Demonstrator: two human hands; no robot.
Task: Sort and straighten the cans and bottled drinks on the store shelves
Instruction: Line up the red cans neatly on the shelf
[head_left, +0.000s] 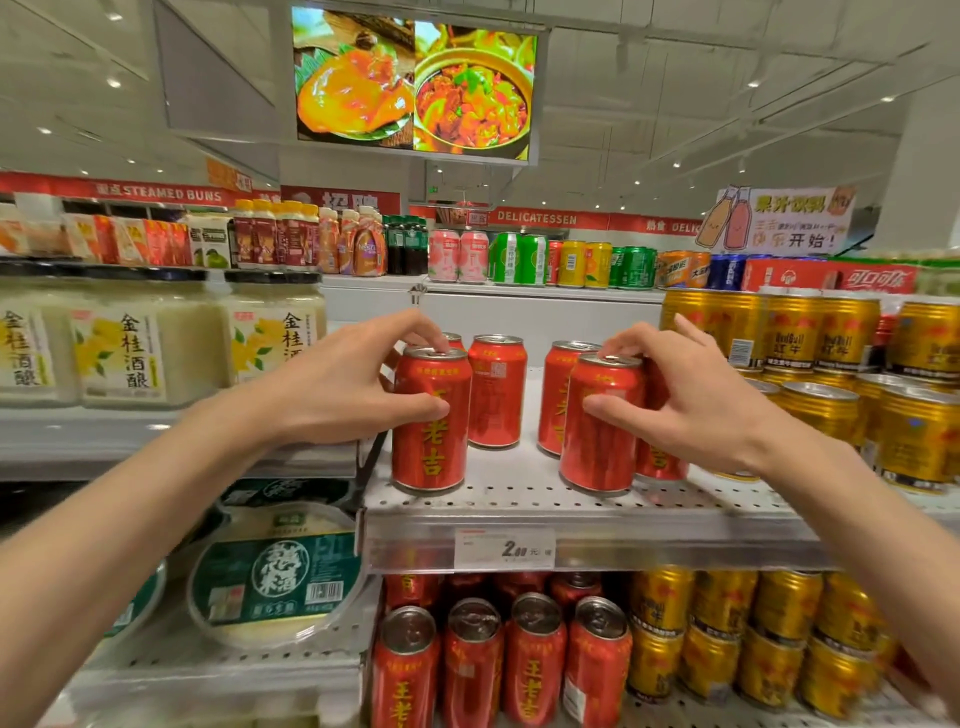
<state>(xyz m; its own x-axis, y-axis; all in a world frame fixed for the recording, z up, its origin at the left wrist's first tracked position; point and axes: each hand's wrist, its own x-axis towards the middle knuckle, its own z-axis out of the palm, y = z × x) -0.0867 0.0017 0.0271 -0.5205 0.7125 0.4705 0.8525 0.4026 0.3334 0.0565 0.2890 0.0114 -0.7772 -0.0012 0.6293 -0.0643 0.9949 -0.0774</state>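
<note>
Several red herbal-tea cans stand on a white perforated shelf (519, 499). My left hand (343, 384) grips the front left red can (431, 447), thumb on its side and fingers over its top. My right hand (685, 395) grips the front right red can (597, 441) the same way. Behind them stand two more red cans (496, 395) (558, 395), and another red can (660, 457) is partly hidden behind my right hand. Both gripped cans stand upright near the shelf's front edge.
Gold energy-drink cans (831, 374) fill the shelf's right side. Jars of rice wine (124, 343) stand at left. Below are rows of red cans (535, 660) and gold cans (727, 649), and a round tub (275, 577). A price tag (504, 548) marks the shelf edge.
</note>
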